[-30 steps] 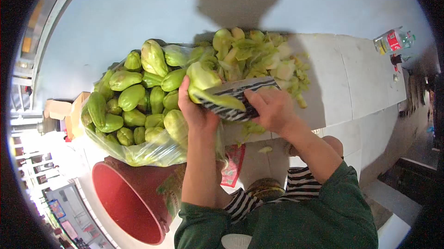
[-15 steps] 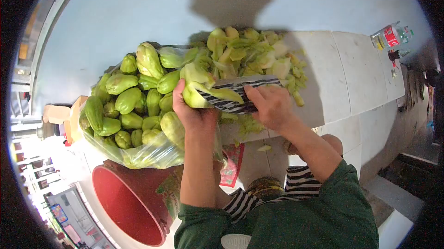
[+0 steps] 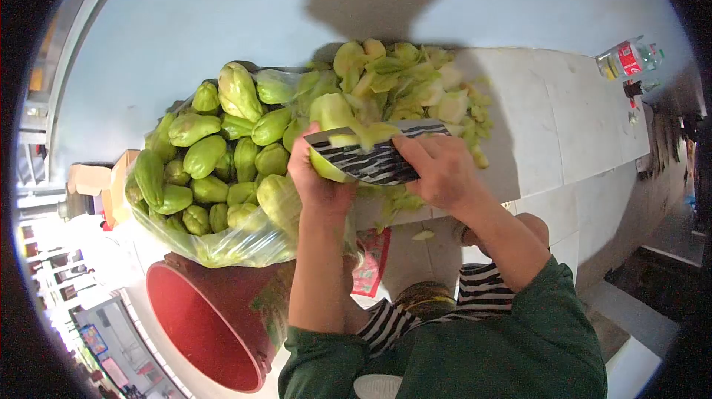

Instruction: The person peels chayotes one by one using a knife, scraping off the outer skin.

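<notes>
My left hand [image 3: 320, 180] is closed round a pale, partly peeled chayote [image 3: 331, 111]. Across the chayote lies the broad blade of a kitchen knife [image 3: 371, 160], its face showing black-and-white stripes like a reflection. My right hand [image 3: 443, 169] grips the knife at its right end; the handle is hidden in the fingers. A strip of peel [image 3: 371, 134] hangs over the blade's upper edge. Just beyond my hands, a pile of peelings [image 3: 423, 91] lies on the tiled ledge. Left of my left hand, a clear plastic bag [image 3: 222, 256] holds several whole green chayotes [image 3: 205, 159].
A red bucket [image 3: 200, 325] lies tipped below the bag. At the far right of the tiled ledge [image 3: 549, 124] there is a plastic bottle with a red label [image 3: 629, 58]. A cardboard box [image 3: 119, 184] is at the left, and a pale wall [image 3: 222, 6] rises behind.
The knife blade has moved left across the chayote, covering more of it. The long peel strip that lay over the blade's face now sits bunched near its upper edge.
</notes>
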A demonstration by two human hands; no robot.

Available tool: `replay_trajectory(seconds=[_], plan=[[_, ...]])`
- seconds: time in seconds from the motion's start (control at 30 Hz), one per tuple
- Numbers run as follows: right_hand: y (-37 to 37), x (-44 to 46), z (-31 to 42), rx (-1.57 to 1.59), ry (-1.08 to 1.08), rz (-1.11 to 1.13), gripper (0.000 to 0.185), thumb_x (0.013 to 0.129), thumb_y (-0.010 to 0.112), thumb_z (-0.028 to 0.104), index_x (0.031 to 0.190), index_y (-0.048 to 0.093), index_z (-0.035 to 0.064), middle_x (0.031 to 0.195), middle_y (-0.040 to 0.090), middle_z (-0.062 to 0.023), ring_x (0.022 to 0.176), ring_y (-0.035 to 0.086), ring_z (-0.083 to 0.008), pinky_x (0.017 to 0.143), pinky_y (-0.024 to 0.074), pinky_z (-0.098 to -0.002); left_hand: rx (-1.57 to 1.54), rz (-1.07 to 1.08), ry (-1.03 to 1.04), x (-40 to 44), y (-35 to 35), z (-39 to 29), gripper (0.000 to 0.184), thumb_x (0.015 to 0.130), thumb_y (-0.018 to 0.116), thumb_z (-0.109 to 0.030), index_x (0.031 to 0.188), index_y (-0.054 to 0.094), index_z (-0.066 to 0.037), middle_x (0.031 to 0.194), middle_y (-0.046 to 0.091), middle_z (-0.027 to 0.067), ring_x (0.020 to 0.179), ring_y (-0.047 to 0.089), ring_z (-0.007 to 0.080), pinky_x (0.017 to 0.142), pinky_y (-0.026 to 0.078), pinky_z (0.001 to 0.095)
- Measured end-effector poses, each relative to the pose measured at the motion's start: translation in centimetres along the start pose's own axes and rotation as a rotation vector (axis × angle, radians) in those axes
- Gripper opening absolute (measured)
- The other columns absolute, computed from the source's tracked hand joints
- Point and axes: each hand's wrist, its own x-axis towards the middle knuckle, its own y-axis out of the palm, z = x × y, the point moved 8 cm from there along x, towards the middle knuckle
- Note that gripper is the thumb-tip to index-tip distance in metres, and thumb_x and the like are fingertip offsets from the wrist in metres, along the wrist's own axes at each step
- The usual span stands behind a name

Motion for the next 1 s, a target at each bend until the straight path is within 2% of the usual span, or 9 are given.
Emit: replay_trajectory(seconds=[0.23, 0.37, 0.47, 0.53, 0.6, 0.67, 0.73, 0.93, 1.0], plan=[[1.0, -0.2, -3.0, -0.01, 0.178, 0.065, 0.051, 0.059, 0.071, 0.01, 0.106, 0.055, 0.0038, 0.081, 0.063, -0.0145, 0.073, 0.062, -0.0354, 0.063, 0.0485, -0.0444, 0.027, 0.002, -0.004, -0.8, 1.9, 0.1, 0.041, 0.083, 0.055, -0.031, 0.111, 0.057, -0.001, 0.102, 0.065, 0.0122, 0.092, 0.063, 0.0266, 0.084, 0.05, 0.0392], [0.0, 0.1, -1.0, -0.054, 0.029, -0.021, 0.034, 0.07, 0.066, 0.015, 0.098, 0.049, 0.007, 0.078, 0.064, -0.0162, 0.071, 0.064, -0.0364, 0.06, 0.0509, -0.0463, 0.049, -0.019, -0.003, -0.7, 1.3, 0.3, 0.042, 0.083, 0.055, -0.031, 0.112, 0.057, 0.0, 0.102, 0.064, 0.0124, 0.09, 0.063, 0.0272, 0.08, 0.052, 0.0383], [1.4, 0.3, -4.7, -0.067, 0.292, 0.043, 0.031, 0.075, 0.063, 0.015, 0.102, 0.05, 0.0058, 0.078, 0.064, -0.0183, 0.073, 0.064, -0.0383, 0.061, 0.0503, -0.0482, 0.082, -0.007, -0.056, -1.0, 1.1, 0.9, 0.044, 0.083, 0.055, -0.032, 0.113, 0.056, 0.0, 0.101, 0.064, 0.0132, 0.088, 0.063, 0.0283, 0.078, 0.052, 0.0395], [1.8, -0.3, -7.1, -0.069, 0.519, 0.069, 0.025, 0.076, 0.063, 0.008, 0.1, 0.054, 0.0053, 0.071, 0.061, -0.0201, 0.068, 0.061, -0.0403, 0.061, 0.0482, -0.046, 0.067, 0.184, -0.079, -1.0, 2.6, 1.0, 0.047, 0.083, 0.055, -0.034, 0.115, 0.054, 0.0, 0.101, 0.064, 0.0142, 0.087, 0.063, 0.0296, 0.077, 0.053, 0.0421], [1.5, -0.3, -7.0, 0.003, 0.521, 0.006, 0.024, 0.078, 0.063, 0.009, 0.099, 0.054, 0.0043, 0.069, 0.061, -0.0206, 0.067, 0.061, -0.0405, 0.061, 0.0482, -0.0463, 0.004, 0.163, -0.053, -0.7, 2.9, 0.6, 0.046, 0.085, 0.054, -0.033, 0.118, 0.053, -0.001, 0.104, 0.063, 0.0157, 0.091, 0.063, 0.03, 0.08, 0.052, 0.0438], [1.6, -0.3, -6.9, 0.089, 0.522, -0.053, 0.022, 0.079, 0.062, 0.01, 0.098, 0.054, 0.0033, 0.067, 0.06, -0.0212, 0.067, 0.061, -0.0407, 0.062, 0.0482, -0.0466, -0.124, -0.101, 0.032, -0.2, 1.3, 0.0, 0.043, 0.089, 0.051, -0.033, 0.119, 0.053, -0.002, 0.108, 0.062, 0.0163, 0.095, 0.062, 0.0293, 0.082, 0.051, 0.0438], [1.9, -0.4, -7.6, 0.166, 0.562, -0.068, 0.029, 0.078, 0.06, 0.016, 0.104, 0.053, 0.0054, 0.08, 0.064, -0.0215, 0.076, 0.062, -0.0421, 0.067, 0.0491, -0.0519, -0.139, -0.078, 0.048, -0.1, 0.7, -0.3, 0.042, 0.091, 0.05, -0.032, 0.119, 0.053, -0.002, 0.109, 0.062, 0.0159, 0.097, 0.061, 0.0288, 0.083, 0.051, 0.0436], [0.5, -0.2, -0.2, -0.049, -0.04, -0.083, 0.042, 0.068, 0.069, 0.016, 0.107, 0.058, 0.003, 0.082, 0.064, -0.0128, 0.07, 0.063, -0.0329, 0.062, 0.0489, -0.0391, -0.069, -0.058, 0.069, 0.3, 0.1, -0.5, 0.041, 0.094, 0.046, -0.037, 0.114, 0.054, -0.003, 0.105, 0.063, 0.0147, 0.094, 0.061, 0.0279, 0.081, 0.051, 0.0418], [0.8, -0.3, 0.5, -0.036, -0.093, -0.124, 0.046, 0.066, 0.069, 0.019, 0.107, 0.058, 0.003, 0.079, 0.062, -0.0097, 0.068, 0.063, -0.0297, 0.059, 0.0493, -0.0386, -0.041, -0.007, 0.022, 0.5, 0.0, 0.2, 0.041, 0.094, 0.045, -0.038, 0.112, 0.055, -0.003, 0.103, 0.063, 0.0146, 0.092, 0.062, 0.0275, 0.081, 0.051, 0.0412]])
